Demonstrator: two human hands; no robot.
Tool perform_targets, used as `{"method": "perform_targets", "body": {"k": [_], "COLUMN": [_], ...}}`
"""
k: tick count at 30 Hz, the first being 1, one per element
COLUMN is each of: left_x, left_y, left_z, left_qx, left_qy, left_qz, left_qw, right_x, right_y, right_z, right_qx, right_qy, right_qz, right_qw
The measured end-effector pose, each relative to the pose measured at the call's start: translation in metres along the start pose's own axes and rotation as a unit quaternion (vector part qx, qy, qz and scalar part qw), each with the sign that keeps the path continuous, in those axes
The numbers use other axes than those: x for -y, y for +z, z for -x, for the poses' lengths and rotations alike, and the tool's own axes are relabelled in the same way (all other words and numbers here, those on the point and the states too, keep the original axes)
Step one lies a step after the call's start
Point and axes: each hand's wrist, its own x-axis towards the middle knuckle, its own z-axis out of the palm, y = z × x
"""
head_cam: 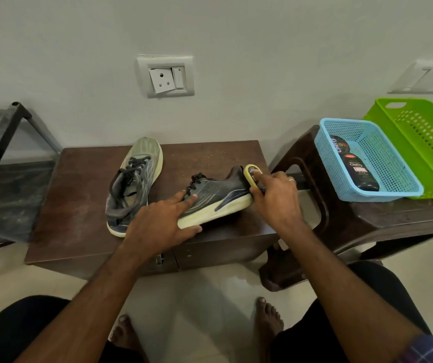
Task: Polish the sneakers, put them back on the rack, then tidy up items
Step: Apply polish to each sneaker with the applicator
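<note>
Your left hand (163,221) presses flat, fingers straight, on the sneaker (218,199) to steady it, while your right hand (275,197) grips the polish applicator (252,174) curled against its heel end.

My left hand (161,221) lies flat, fingers straight, thumb spread below them. My right hand (275,197) is curled, forefinger stretched forward, ring on one finger.

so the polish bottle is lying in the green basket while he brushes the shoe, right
Not quite. The head view shows the polish bottle lying in the blue basket, not the green basket behind it. The right hand does hold the brush against the shoe.
</note>
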Motion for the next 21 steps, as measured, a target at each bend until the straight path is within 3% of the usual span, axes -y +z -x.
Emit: {"method": "perform_targets", "body": {"k": [3, 11, 16, 21], "left_x": [0.001, 0.000, -0.001, 0.000], "left_y": [0.001, 0.000, -0.001, 0.000], "left_z": [-0.001, -0.001, -0.001, -0.004], "left_qx": [0.001, 0.006, 0.003, 0.002], "left_qy": [-0.003, -0.002, 0.001, 0.001], "left_qz": [0.004, -0.006, -0.011, -0.004], "left_qw": [1.000, 1.000, 1.000, 1.000], "right_x": [-0.001, 0.029, 0.008, 0.031], "right_y": [-0.001, 0.002, 0.000, -0.001], "right_z": [0.006, 0.023, 0.008, 0.029], "right_qx": [-0.002, 0.008, -0.005, 0.016], "right_qy": [0.006, -0.106, -0.001, -0.105], "right_qz": [-0.018, -0.040, -0.041, -0.033], "right_qw": [1.000, 0.993, 0.999, 0.994]}}
